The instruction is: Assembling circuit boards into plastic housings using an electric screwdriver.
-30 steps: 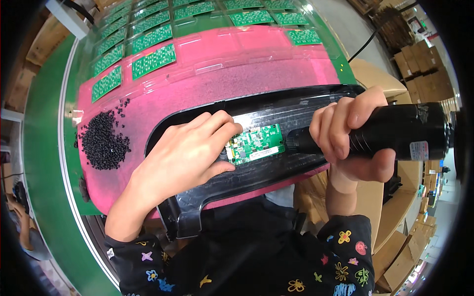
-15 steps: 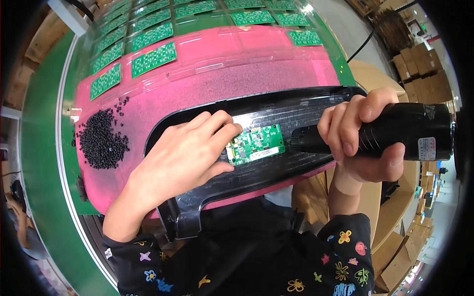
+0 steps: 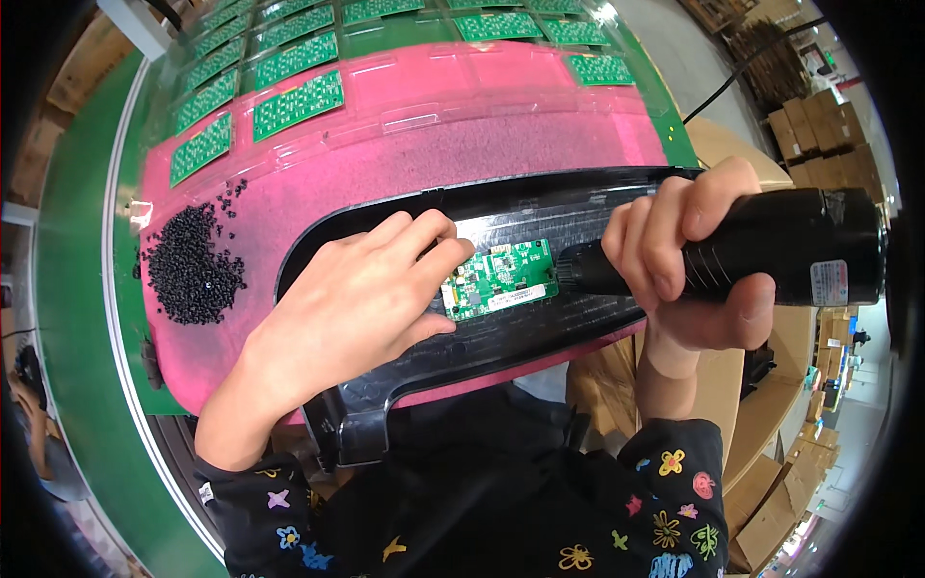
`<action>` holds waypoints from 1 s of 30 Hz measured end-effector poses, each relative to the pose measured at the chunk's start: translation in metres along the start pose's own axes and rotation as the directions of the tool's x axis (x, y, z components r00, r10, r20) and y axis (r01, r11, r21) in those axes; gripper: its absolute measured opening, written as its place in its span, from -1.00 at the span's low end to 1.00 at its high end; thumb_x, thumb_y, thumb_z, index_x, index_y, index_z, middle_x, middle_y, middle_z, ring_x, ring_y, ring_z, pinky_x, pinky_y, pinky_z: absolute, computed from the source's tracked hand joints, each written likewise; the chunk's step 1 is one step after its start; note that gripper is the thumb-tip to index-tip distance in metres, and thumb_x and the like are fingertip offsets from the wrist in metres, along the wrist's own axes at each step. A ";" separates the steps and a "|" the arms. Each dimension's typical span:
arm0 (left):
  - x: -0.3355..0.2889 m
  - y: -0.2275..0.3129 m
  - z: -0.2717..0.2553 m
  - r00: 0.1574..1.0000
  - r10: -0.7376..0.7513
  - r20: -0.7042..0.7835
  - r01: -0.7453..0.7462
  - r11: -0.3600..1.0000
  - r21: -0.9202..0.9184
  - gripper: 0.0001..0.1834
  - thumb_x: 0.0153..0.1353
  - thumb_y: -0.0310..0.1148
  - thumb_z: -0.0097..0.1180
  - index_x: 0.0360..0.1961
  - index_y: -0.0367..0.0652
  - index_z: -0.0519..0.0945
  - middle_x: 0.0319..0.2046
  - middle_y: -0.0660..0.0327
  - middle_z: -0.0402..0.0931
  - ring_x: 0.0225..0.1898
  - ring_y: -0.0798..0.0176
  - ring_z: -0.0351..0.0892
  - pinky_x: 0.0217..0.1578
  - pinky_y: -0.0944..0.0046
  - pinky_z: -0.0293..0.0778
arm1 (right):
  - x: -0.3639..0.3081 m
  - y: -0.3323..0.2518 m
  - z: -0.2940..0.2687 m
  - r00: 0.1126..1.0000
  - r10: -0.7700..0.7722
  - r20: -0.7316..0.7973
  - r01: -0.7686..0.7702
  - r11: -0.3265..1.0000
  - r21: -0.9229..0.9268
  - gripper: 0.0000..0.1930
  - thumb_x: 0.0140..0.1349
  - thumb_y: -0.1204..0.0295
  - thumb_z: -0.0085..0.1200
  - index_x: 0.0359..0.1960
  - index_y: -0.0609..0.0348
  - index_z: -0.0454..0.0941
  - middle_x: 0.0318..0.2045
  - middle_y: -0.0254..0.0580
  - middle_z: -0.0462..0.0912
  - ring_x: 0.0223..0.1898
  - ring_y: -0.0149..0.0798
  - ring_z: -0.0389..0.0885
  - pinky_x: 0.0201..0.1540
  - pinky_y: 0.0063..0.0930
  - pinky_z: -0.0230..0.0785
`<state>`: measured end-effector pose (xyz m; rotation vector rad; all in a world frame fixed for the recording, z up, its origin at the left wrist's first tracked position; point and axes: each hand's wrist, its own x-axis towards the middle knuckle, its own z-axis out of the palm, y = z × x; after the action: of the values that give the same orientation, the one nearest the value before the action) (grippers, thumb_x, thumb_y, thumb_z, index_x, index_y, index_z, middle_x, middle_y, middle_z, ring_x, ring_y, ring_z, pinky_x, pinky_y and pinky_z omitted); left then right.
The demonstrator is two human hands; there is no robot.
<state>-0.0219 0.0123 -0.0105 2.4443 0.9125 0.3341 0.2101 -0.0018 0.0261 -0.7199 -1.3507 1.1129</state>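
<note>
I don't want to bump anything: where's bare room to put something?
There's a bare strip of pink mat between the clear tray and the black casing, right of the pile of little black pieces. It's crowded over the casing: the left hand holds a green board, the right hand a black tool.

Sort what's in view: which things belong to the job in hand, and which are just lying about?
In the job:
circuit board, held by the left hand
black tool, in the right hand
black plastic shell under the board
likely the small black pieces and other green boards

Probably just lying about:
stacked cardboard boxes
open carton at right
</note>
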 end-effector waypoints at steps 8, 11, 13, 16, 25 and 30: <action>0.000 0.002 -0.001 1.000 0.015 -0.008 -0.015 1.000 -0.021 -0.42 -0.16 -0.40 0.41 -0.04 -0.20 0.49 -0.08 0.20 0.44 -0.08 0.07 0.50 -0.16 0.15 0.52 | 0.001 -0.004 -0.005 0.999 -0.033 -0.006 0.033 0.999 -0.034 -0.47 0.17 -0.13 0.08 -0.21 0.10 0.27 -0.69 -0.44 0.34 -0.79 -0.52 0.22 -0.63 -0.57 0.14; 0.000 0.002 0.001 1.000 0.017 -0.017 -0.017 1.000 -0.016 -0.43 -0.15 -0.40 0.41 -0.04 -0.20 0.49 -0.08 0.20 0.44 -0.09 0.07 0.50 -0.17 0.15 0.52 | -0.002 -0.008 -0.007 0.998 -0.058 0.003 0.058 0.998 0.021 -0.47 0.18 -0.13 0.07 -0.21 0.09 0.27 -0.70 -0.46 0.34 -0.81 -0.51 0.24 -0.64 -0.56 0.16; 0.000 0.002 0.001 1.000 0.021 -0.016 -0.021 1.000 -0.016 -0.43 -0.15 -0.40 0.40 -0.04 -0.20 0.49 -0.08 0.20 0.44 -0.09 0.08 0.50 -0.17 0.15 0.52 | -0.004 -0.007 -0.009 0.998 -0.064 -0.011 0.064 0.998 0.016 -0.47 0.18 -0.14 0.07 -0.21 0.09 0.28 -0.72 -0.47 0.34 -0.81 -0.51 0.26 -0.65 -0.57 0.16; 0.000 0.001 0.000 1.000 0.023 -0.011 -0.023 1.000 -0.019 -0.43 -0.14 -0.39 0.40 -0.04 -0.20 0.49 -0.08 0.20 0.43 -0.09 0.08 0.50 -0.17 0.16 0.52 | -0.004 -0.003 -0.008 0.999 -0.039 -0.028 0.039 0.999 0.003 -0.45 0.17 -0.16 0.07 -0.22 0.08 0.28 -0.72 -0.47 0.33 -0.81 -0.52 0.25 -0.65 -0.58 0.15; -0.001 0.001 -0.006 0.992 0.044 -0.121 -0.041 0.999 0.023 -0.54 -0.06 -0.39 0.35 -0.09 -0.20 0.51 -0.20 0.17 0.49 -0.20 0.05 0.53 -0.22 0.16 0.51 | -0.007 -0.004 0.011 0.995 0.049 -0.087 -0.054 0.997 -0.056 -0.41 0.10 -0.17 0.20 -0.22 0.08 0.30 -0.70 -0.52 0.34 -0.78 -0.54 0.26 -0.63 -0.62 0.14; 0.004 -0.005 -0.014 0.880 0.100 -0.464 -0.109 0.994 0.009 -0.73 0.06 -0.53 0.23 -0.17 -0.23 0.56 -0.41 0.10 0.53 -0.34 0.07 0.54 -0.31 0.19 0.45 | 0.005 0.007 -0.022 0.994 0.011 0.110 -0.036 0.974 0.224 -0.43 0.19 -0.15 0.08 -0.15 0.13 0.33 -0.68 -0.47 0.34 -0.77 -0.49 0.24 -0.55 -0.56 0.11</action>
<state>-0.0275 0.0236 -0.0011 2.4432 0.9577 0.9984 0.2299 0.0093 0.0187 -0.5164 -1.2825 1.3161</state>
